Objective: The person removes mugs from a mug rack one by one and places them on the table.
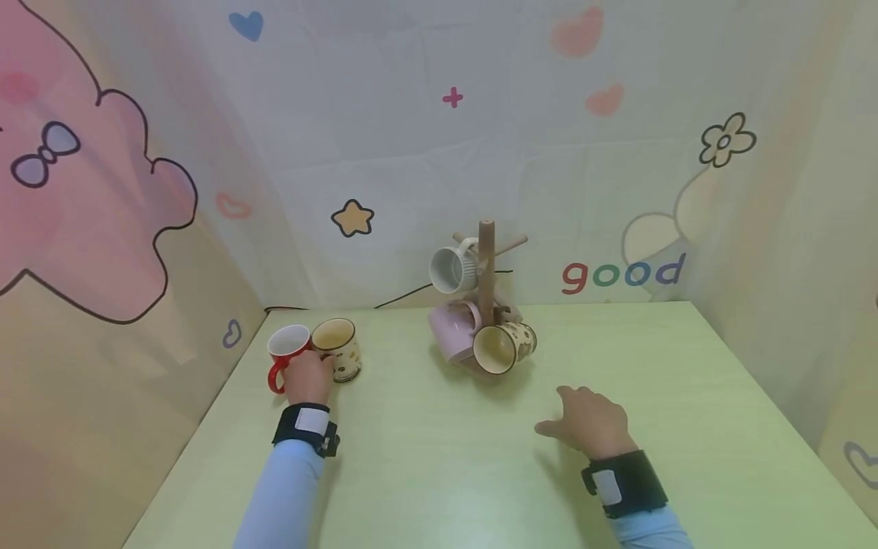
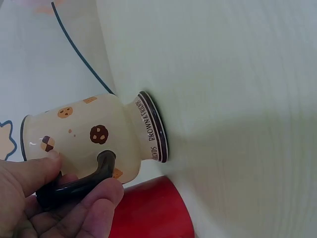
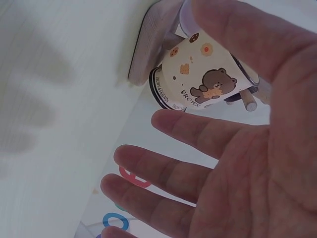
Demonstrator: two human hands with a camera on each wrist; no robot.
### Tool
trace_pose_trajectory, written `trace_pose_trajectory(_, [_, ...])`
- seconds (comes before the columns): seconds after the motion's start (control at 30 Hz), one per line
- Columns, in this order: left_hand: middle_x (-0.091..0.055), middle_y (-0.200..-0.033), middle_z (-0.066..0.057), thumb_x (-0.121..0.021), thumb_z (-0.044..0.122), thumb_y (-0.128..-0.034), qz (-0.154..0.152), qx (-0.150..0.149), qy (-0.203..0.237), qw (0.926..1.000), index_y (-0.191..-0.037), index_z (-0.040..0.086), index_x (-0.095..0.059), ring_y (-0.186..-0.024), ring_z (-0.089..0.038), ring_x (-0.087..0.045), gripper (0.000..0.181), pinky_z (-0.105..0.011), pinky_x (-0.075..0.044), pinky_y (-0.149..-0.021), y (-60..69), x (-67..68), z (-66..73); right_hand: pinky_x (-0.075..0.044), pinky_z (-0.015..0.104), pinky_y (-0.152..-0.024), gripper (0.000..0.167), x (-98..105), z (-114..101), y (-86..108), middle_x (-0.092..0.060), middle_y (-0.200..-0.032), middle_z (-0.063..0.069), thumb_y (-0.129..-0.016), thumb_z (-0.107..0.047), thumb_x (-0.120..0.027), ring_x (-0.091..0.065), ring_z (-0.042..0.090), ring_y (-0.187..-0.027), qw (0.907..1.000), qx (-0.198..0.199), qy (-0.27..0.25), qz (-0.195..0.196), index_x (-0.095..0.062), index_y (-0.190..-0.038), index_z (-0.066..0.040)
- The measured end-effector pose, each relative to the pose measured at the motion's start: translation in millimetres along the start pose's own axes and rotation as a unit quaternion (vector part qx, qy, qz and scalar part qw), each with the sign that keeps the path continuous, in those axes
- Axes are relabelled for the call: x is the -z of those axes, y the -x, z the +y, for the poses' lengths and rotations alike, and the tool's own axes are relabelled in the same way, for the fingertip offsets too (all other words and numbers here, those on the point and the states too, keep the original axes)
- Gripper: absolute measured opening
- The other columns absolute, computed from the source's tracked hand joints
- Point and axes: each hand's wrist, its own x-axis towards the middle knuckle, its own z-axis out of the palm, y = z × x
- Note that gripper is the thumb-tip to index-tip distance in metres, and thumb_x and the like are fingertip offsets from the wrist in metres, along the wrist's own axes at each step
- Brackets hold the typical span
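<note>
At the table's back left, my left hand [image 1: 309, 379] pinches the black handle of a cream mug with cookie prints [image 1: 347, 356]. In the left wrist view, thumb and fingers of my left hand [image 2: 64, 203] lie about that handle [image 2: 79, 186]. Right beside this mug stands a red mug [image 1: 283, 348], white inside. My right hand [image 1: 591, 424] is held over the table with fingers spread, holding nothing. The right wrist view has its palm [image 3: 237, 173] near another cream mug with a bear print [image 3: 198, 74], which hangs on the wooden rack.
A wooden mug rack [image 1: 486, 267] stands at the table's back centre. On it hang a white ribbed mug [image 1: 453, 268], a pink mug [image 1: 454, 332] and the bear-print mug [image 1: 504, 348]. A printed curtain [image 1: 411, 168] borders the table [image 1: 425, 473] behind and at the sides.
</note>
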Motion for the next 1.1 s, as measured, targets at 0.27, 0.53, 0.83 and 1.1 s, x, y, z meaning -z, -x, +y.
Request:
trace_pose_trajectory(0.27, [-0.07, -0.09, -0.027, -0.068, 0.019, -0.0945, 0.008, 0.013, -0.005, 0.9999, -0.099, -0.008, -0.072, -0.082, -0.043, -0.067, 0.028, -0.052, -0.053, -0.075, -0.4, -1.0, -4.5, -0.053, 0.057, -0.073, 0.074, -1.4, -0.9, -0.8, -0.065, -0.114, 0.026, -0.079, -0.049, -0.077, -0.063, 0.042, -0.101, 1.0, -0.002, -0.005, -0.004, -0.059, -0.129, 0.004])
trace_pose_trajectory(0.53, [-0.07, -0.09, -0.027, -0.069, 0.019, -0.0945, 0.01, 0.01, -0.009, 0.9999, -0.1, -0.009, -0.071, -0.082, -0.043, -0.066, 0.028, -0.052, -0.053, -0.074, 1.6, 0.2, -3.8, -0.053, 0.057, -0.074, 0.075, -1.9, -1.3, -1.5, -0.065, -0.115, 0.026, -0.079, -0.05, -0.077, -0.063, 0.043, -0.102, 0.9999, -0.002, -0.007, -0.008, -0.059, -0.129, 0.004])
trace_pose_trajectory(0.83, [-0.07, -0.089, -0.027, -0.069, 0.018, -0.0935, 0.013, -0.008, -0.006, 0.9999, -0.099, -0.008, -0.072, -0.079, -0.043, -0.065, 0.026, -0.052, -0.052, -0.071, 7.5, 3.8, -4.2, -0.053, 0.057, -0.074, 0.075, -2.5, -2.3, -1.8, -0.065, -0.115, 0.026, -0.079, -0.049, -0.077, -0.063, 0.042, -0.103, 0.9999, 0.001, -0.007, -0.01, -0.059, -0.129, 0.003])
trace_pose_trajectory(1.1, [-0.067, -0.074, -0.023, -0.066, 0.029, -0.096, 0.01, 0.018, -0.032, 0.9993, -0.084, -0.008, -0.07, -0.076, -0.04, -0.06, 0.039, -0.048, -0.05, -0.065, 15.3, 3.4, -9.3, -0.053, 0.057, -0.074, 0.075, -3.2, -2.1, -1.8, -0.065, -0.115, 0.025, -0.079, -0.05, -0.076, -0.063, 0.042, -0.103, 0.9999, -0.001, -0.008, -0.008, -0.059, -0.13, 0.003])
